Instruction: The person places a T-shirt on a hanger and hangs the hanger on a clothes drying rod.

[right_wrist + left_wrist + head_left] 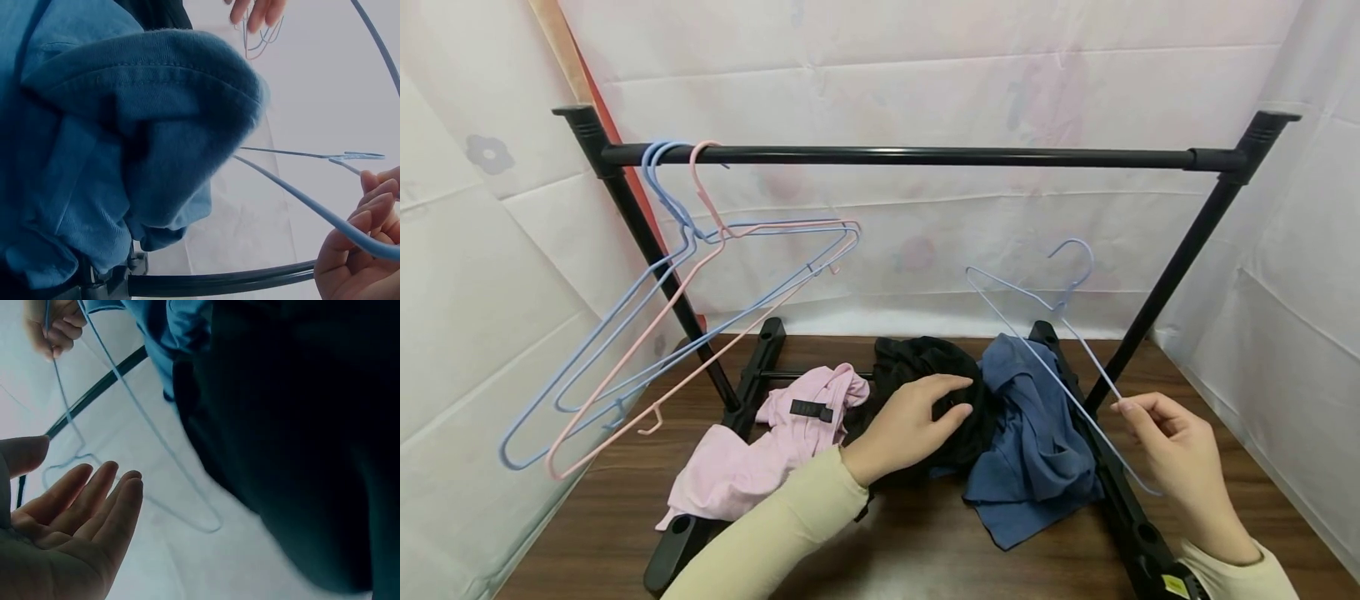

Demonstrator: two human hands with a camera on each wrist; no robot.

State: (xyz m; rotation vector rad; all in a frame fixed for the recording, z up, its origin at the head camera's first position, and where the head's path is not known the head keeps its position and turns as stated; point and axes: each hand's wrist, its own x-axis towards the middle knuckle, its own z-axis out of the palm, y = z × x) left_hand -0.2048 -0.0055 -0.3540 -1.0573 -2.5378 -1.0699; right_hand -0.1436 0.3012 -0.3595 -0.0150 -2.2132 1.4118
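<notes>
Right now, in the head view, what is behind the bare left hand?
A crumpled black cloth garment shows above the left hand and between thumb and fingers; what the hand covers cannot be seen.

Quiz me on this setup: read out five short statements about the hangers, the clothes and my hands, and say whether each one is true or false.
1. The right hand holds a blue hanger. True.
2. The left hand also holds a hanger. False: it holds nothing and is near the black garment.
3. In the head view, the black garment lies between the pink garment and the blue garment. True.
4. A pink hanger hangs on the black bar. True.
5. The blue garment hangs from the black bar. False: it lies below the bar.
</notes>
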